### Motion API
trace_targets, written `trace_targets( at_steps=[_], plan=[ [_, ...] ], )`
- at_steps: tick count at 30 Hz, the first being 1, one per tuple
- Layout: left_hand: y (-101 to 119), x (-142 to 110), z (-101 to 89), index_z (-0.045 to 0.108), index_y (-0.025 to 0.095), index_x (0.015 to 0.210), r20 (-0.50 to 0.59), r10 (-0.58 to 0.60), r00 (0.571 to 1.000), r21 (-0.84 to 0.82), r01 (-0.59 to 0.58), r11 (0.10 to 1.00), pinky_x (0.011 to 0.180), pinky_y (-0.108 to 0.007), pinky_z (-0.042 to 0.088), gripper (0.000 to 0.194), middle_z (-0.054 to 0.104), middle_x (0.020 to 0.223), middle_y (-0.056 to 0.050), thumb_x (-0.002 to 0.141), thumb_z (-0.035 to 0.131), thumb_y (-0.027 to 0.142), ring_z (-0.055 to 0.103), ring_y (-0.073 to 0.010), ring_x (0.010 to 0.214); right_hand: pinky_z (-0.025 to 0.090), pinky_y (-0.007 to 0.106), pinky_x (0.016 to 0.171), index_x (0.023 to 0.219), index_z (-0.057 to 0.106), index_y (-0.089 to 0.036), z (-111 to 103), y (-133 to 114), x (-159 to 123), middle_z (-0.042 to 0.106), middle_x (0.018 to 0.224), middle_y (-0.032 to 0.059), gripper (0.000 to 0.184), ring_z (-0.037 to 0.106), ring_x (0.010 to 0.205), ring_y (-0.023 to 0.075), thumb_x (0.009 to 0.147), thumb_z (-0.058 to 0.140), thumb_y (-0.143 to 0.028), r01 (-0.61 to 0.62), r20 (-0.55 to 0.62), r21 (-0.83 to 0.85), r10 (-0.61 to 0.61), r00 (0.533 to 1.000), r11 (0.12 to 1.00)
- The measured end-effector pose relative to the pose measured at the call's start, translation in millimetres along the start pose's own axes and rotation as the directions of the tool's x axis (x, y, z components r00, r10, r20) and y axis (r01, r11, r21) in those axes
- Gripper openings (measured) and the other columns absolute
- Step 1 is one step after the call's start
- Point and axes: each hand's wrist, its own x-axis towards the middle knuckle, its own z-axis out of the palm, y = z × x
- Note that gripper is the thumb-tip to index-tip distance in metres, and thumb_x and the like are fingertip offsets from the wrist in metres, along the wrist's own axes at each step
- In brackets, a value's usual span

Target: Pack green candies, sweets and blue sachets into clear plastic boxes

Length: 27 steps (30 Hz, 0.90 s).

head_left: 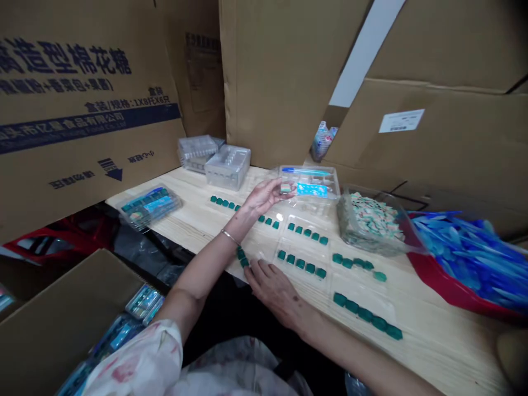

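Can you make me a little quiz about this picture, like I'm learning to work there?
1. True or false: the bracelet is on the right arm.
2. How many green pieces make up the row lowest on the picture's right side? A three, B five, C eight.
3. Fill in: the clear tray with the long blue piece is nearer the ____ hand.

Key: 1 false, left arm; 2 B; 3 left.
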Motion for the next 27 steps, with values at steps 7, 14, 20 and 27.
trace_targets(
  at_steps=[7, 14, 20, 27],
  plan=[
    [76.8, -85.2, -46.0, 0.064, 0.007, 0.082, -0.290, 0.101, 0.952, 0.203, -0.042, 0.978, 0.082, -0.035, 0.054, 0.011, 0.071, 0.098, -0.015, 0.084, 0.055, 0.012, 0.068, -0.0216, 0.090, 0.051, 0.035, 0.078, 0.119, 0.054, -0.005, 17.7, -6.6, 3.9, 0.055, 0.126, 0.0237, 0.036, 0.061, 0.099, 0.0256, 0.083, 0.049, -0.008, 0.138, -0.123, -0.060, -0.144, 0.982, 0.989],
    [104.2, -195.7, -114.4, 0.067, 0.007, 0.086, -0.605, 0.241, 0.759, 0.318, -0.047, 0.947, 0.075, -0.030, 0.058, 0.013, 0.072, 0.098, -0.014, 0.084, 0.054, 0.011, 0.069, -0.0196, 0.084, 0.053, 0.030, 0.080, 0.107, 0.063, -0.019, -32.3, 41.3, 2.4, 0.067, 0.110, 0.0104, 0.023, 0.064, 0.097, 0.0191, 0.089, 0.048, -0.016, -0.008, -0.368, 0.541, 0.245, 0.897, 0.841],
    [63.7, -242.9, -110.9, 0.067, 0.005, 0.096, -0.637, 0.103, 0.764, 0.210, 0.044, 0.977, 0.078, -0.034, 0.058, 0.018, 0.070, 0.102, -0.016, 0.084, 0.055, 0.013, 0.069, -0.0221, 0.086, 0.052, 0.025, 0.063, 0.095, 0.067, -0.018, -55.4, 66.3, 38.2, 0.068, 0.079, 0.0033, 0.027, 0.064, 0.065, 0.0136, 0.083, 0.060, -0.041, -0.282, 0.225, 0.959, 0.601, 0.767, 0.001],
    [28.1, -244.9, -86.9, 0.064, 0.010, 0.096, -0.653, -0.019, 0.757, -0.029, 0.001, 1.000, 0.077, -0.036, 0.057, 0.016, 0.071, 0.092, -0.011, 0.088, 0.053, 0.018, 0.069, -0.0189, 0.079, 0.045, 0.023, 0.056, 0.081, 0.061, -0.016, 14.9, 53.7, 91.1, 0.063, 0.063, 0.0008, 0.032, 0.057, 0.055, 0.0113, 0.069, 0.070, -0.044, -0.358, 0.501, 0.859, 0.462, 0.732, -0.366]
  ],
)
